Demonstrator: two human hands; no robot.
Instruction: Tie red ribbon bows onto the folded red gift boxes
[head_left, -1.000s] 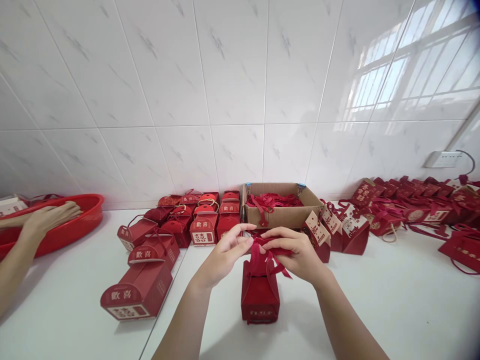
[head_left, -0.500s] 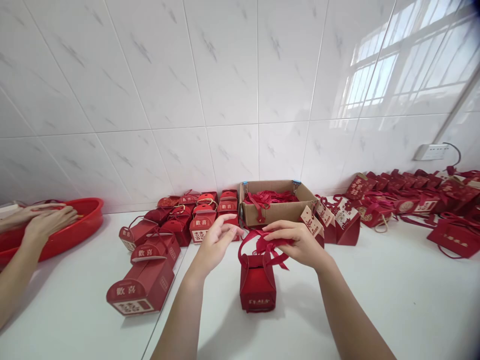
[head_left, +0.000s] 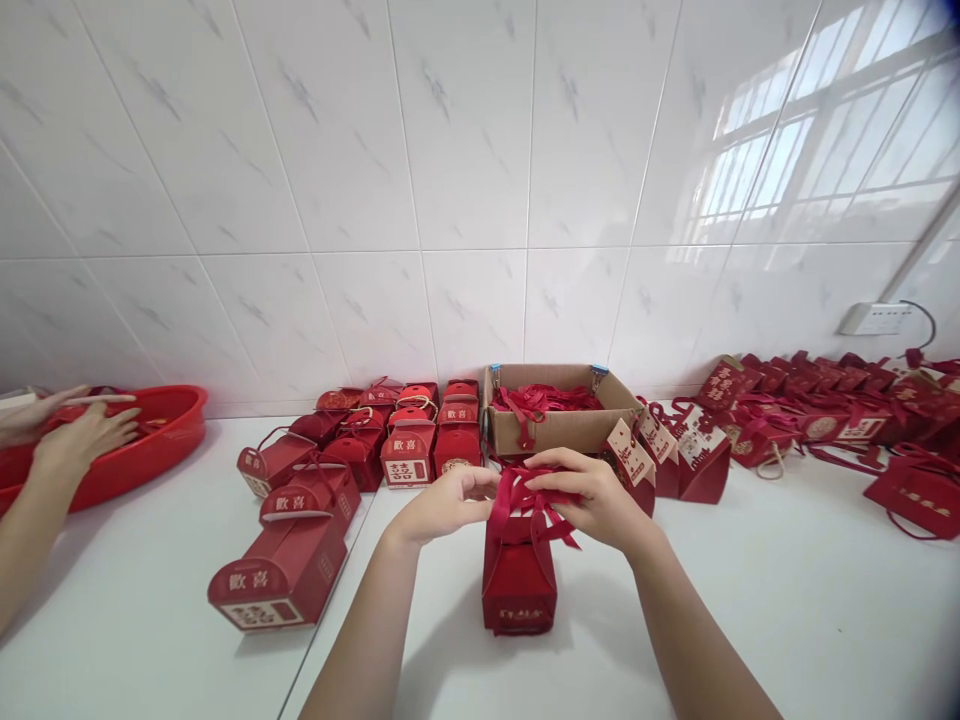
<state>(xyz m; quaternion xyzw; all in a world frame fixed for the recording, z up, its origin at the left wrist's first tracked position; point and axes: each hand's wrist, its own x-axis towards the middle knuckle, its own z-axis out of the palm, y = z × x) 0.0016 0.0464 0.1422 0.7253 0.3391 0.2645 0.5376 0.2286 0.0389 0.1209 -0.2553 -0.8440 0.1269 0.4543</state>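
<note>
A small dark red gift box [head_left: 520,588] with gold lettering stands upright on the white table in front of me. Red ribbon [head_left: 511,500] is looped at its top, with loose ends sticking out to the right. My left hand [head_left: 450,505] is closed at the left side of the loop, thumb and fingers pinching the ribbon. From the right, my right hand [head_left: 589,495] pinches the ribbon above the box, its fingers bent over the strands. The fingertips partly cover where the ribbon crosses.
Behind the box is a cardboard carton [head_left: 559,430] of red ribbons. Red boxes [head_left: 281,570] stand at left, tagged boxes [head_left: 701,460] and many more at right. Another person's hands [head_left: 86,435] reach into a red basin [head_left: 169,440] at far left. A power strip [head_left: 874,318] hangs on the wall.
My left hand has moved right and closed on the ribbon loop; before, it was apart from it. The right hand stays on the ribbon. The other person's hands have shifted in the basin.
</note>
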